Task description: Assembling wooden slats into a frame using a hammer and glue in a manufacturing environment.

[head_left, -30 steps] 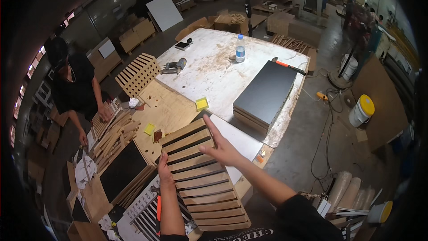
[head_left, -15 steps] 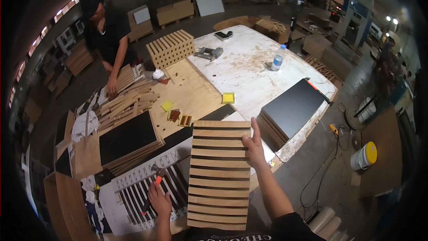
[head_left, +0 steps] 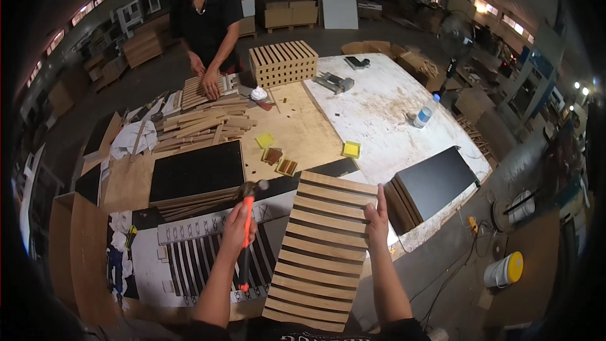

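Observation:
My left hand (head_left: pixel 238 232) is closed round the orange handle of a hammer (head_left: pixel 247 240), raised with its metal head up. My right hand (head_left: pixel 377 220) grips the right edge of a slatted wooden panel (head_left: pixel 319 252), thumb over the slats and a finger pointing up along the edge. The panel is tilted, its top leaning left, and its light slats have dark gaps between them. Below the hammer lies a slotted jig (head_left: pixel 196 265) with dark strips and a white marked board; the panel and my left arm hide part of it.
Dark boards (head_left: pixel 435 183) are stacked at the right and a black-topped stack (head_left: pixel 196 173) at the left. Loose wood strips (head_left: pixel 202 129) lie beyond. A co-worker (head_left: pixel 211 25) handles slats at the far left. A nail gun (head_left: pixel 333 82) and a bottle (head_left: pixel 423 117) stand on the white tabletop (head_left: pixel 379 98).
My left hand has taken up the hammer from the jig and raised it upright. The panel in my right hand has tilted. The whole view has swung left.

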Available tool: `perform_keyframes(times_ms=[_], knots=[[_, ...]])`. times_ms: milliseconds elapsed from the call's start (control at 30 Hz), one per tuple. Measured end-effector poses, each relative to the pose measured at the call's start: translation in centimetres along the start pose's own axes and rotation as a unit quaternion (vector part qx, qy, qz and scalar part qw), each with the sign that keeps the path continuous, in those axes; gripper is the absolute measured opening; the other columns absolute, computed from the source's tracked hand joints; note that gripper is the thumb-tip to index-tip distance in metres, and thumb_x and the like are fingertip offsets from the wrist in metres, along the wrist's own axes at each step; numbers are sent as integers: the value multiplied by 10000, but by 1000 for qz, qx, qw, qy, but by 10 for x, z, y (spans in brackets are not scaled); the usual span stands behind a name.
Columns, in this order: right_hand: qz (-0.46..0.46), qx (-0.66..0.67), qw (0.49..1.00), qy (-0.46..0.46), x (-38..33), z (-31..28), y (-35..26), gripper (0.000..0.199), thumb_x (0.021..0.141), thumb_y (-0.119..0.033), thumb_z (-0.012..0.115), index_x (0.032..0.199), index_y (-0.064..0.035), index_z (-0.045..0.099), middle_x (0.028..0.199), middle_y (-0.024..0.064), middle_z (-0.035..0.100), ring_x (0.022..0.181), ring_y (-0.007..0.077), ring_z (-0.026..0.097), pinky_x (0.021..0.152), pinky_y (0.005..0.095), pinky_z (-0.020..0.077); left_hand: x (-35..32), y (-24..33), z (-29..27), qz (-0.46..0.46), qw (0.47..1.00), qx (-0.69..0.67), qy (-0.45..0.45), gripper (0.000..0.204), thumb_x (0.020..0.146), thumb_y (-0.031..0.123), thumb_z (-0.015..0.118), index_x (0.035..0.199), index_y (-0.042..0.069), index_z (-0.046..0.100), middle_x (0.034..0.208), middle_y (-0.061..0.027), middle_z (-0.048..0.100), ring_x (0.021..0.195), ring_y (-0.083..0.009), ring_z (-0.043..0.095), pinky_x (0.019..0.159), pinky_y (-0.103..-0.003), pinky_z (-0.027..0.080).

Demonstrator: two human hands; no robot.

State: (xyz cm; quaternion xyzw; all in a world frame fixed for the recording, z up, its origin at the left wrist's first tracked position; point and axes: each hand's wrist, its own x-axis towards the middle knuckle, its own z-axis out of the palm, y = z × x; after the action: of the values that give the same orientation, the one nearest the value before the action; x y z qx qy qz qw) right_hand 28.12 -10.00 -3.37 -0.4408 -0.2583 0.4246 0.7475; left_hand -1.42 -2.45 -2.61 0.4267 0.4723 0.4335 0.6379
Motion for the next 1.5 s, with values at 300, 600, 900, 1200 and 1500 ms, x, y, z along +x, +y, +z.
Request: perform_keyframes(times_ms=[300,600,900,1200,1500], knots=[[19,-34,999,5,0,-3,8,596,900,-38,463,1436,-120,216,785,-61,412,639,30,321,586,151,316,47,-4,28,43,997,34,-55,395,950,340,435,1245,80,474,563,-1,479,424,-58,422,402,-191,375],[16,-3,1000,15,-2,5,3,580,898,-34,455,1429,-98,230,813,-63,433,658,31,336,606,152,326,43,-7,37,62,994,88,-33,387,958,306,423,1281,100,476,551,6,479,433,-50,423,404,-200,380],[22,10,1000,4,0,5,9,577,890,-42,465,1423,-74,244,1047,-40,536,720,22,398,701,159,361,47,-13,36,88,990,110,-30,414,951,326,432,1284,82,474,555,-1,490,444,-56,447,405,-204,395],[19,2,1000,2,2,7,7,579,890,-41,466,1423,-71,241,1076,-17,542,727,23,406,703,158,362,44,-13,36,122,980,152,-44,437,947,363,434,1279,84,486,547,12,464,436,-49,425,400,-187,372],[29,10,999,-7,3,-7,15,607,878,-5,457,1432,-106,231,1163,21,522,816,51,467,768,187,397,43,-15,41,90,988,124,-29,415,947,310,443,1294,83,468,551,5,469,431,-61,437,398,-196,384]])
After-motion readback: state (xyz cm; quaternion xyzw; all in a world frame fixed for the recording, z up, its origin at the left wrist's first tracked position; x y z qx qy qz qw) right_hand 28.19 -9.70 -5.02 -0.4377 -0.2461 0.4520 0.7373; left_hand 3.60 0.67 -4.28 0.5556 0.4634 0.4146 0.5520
